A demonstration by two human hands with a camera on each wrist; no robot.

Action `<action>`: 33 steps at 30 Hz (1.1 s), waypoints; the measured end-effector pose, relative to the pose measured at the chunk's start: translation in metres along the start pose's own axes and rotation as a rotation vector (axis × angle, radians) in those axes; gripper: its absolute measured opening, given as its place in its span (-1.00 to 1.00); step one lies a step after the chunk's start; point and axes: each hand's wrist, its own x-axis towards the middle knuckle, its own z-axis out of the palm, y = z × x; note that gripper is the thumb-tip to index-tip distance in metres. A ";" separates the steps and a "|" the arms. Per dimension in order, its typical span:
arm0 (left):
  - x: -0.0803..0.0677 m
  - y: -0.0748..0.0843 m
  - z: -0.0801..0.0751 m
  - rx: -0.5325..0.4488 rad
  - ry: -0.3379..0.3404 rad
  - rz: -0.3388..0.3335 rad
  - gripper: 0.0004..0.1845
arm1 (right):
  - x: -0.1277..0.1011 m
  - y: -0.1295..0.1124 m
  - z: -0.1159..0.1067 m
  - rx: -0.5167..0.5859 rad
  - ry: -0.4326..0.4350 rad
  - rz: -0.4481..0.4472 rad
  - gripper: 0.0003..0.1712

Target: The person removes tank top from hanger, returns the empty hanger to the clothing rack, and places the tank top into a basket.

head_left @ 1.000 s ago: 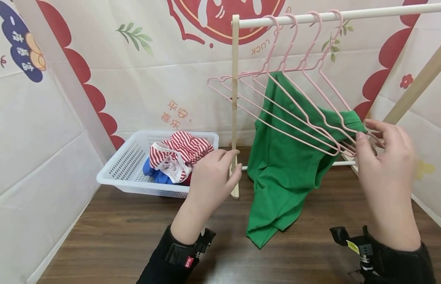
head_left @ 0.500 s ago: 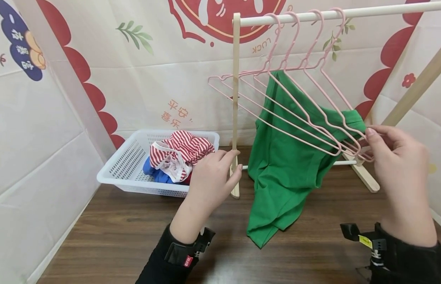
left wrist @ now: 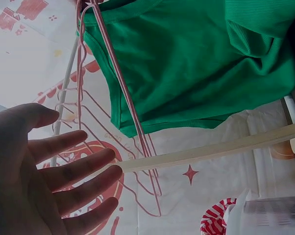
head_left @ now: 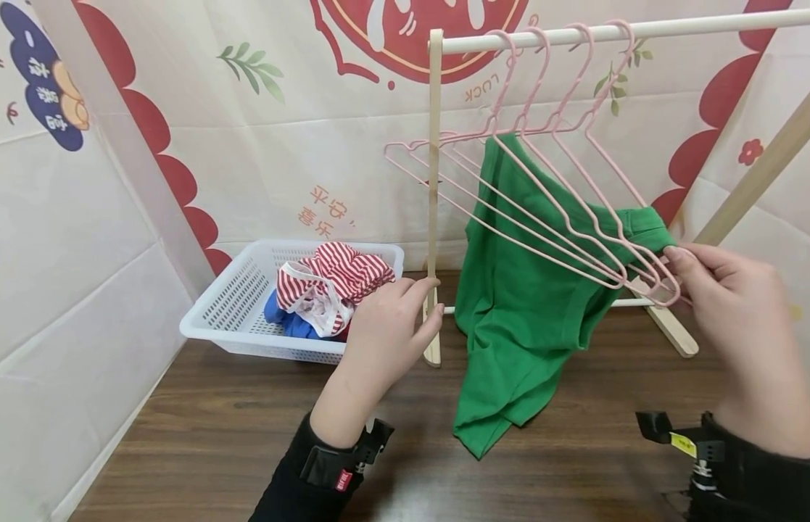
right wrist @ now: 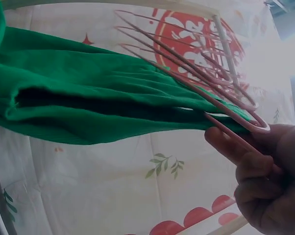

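Observation:
Several pink wire hangers [head_left: 542, 210] hang from the white rail [head_left: 672, 27] of a wooden rack. A green shirt [head_left: 515, 326] is draped on them, its hem down on the table. My right hand [head_left: 685, 272] pinches the hangers' bunched lower right ends, beside the shirt's sleeve. The right wrist view shows that hand [right wrist: 265, 171] with its fingers curled round the hangers [right wrist: 201, 63] above the shirt [right wrist: 88, 98]. My left hand [head_left: 405, 312] rests with straight fingers against the rack's upright post [head_left: 434, 181]. In the left wrist view the left hand [left wrist: 64, 166] lies flat by the post [left wrist: 211, 152].
A white plastic basket [head_left: 228, 312] at the back left holds a red-and-white striped garment [head_left: 339, 272] and a blue one [head_left: 283, 319]. The rack's slanted wooden leg [head_left: 757, 174] stands at the right. Printed sheets wall in the dark wooden table [head_left: 248, 449].
My right hand's fingers, spread a second ago, have closed on the hangers' ends and drawn them slightly down. The left hand has stayed on the post.

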 end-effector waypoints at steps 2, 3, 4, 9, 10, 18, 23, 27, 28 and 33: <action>0.000 0.000 0.001 0.001 -0.001 -0.001 -0.69 | 0.000 -0.001 0.001 -0.037 0.033 -0.014 -0.51; 0.000 -0.001 0.001 -0.001 0.000 -0.002 -0.69 | 0.001 -0.001 0.002 -0.047 0.051 -0.018 -0.51; 0.000 -0.001 0.001 -0.003 0.002 -0.002 -0.69 | 0.001 -0.001 0.003 -0.055 0.065 -0.020 -0.51; -0.001 -0.002 0.001 -0.011 0.014 -0.007 -0.69 | 0.002 -0.001 0.007 -0.080 0.124 -0.026 -0.51; -0.001 -0.002 0.001 -0.012 0.015 -0.007 -0.69 | 0.002 -0.001 0.008 -0.083 0.132 -0.026 -0.50; 0.000 -0.004 0.001 -0.022 0.029 -0.004 -0.69 | 0.004 -0.001 0.014 -0.047 0.247 -0.016 -0.52; 0.001 -0.004 0.001 -0.014 0.031 -0.005 -0.69 | 0.006 -0.001 0.013 -0.013 0.335 -0.042 -0.54; 0.001 -0.004 0.002 -0.015 0.031 -0.002 -0.69 | 0.004 -0.001 0.011 -0.012 0.354 -0.038 -0.53; 0.001 -0.004 0.002 -0.018 0.031 -0.001 -0.69 | 0.003 -0.001 0.011 -0.019 0.352 -0.029 -0.52; 0.000 -0.006 -0.001 -0.034 0.043 -0.015 -0.70 | -0.001 -0.002 0.009 -0.034 0.334 0.013 -0.51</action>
